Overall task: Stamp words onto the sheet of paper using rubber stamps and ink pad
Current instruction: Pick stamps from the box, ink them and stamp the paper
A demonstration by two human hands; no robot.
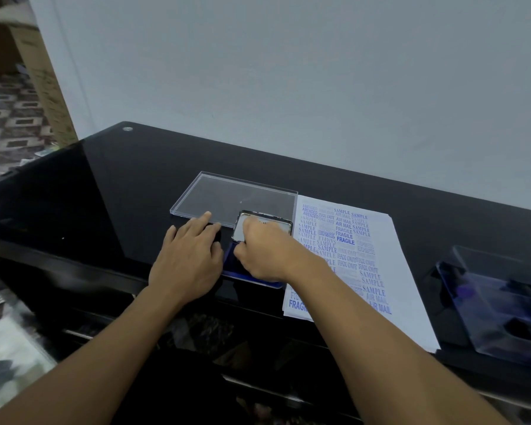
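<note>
right hand [259,253] over ink pad [230,259] | left hand [190,256] just beside

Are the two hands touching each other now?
Apart. The head view shows a strip of the blue ink pad between the left hand and the right hand.

My left hand [190,256] lies flat, fingers straight; just right of it my right hand [262,251] curls downward, probably round a hidden stamp.
</note>
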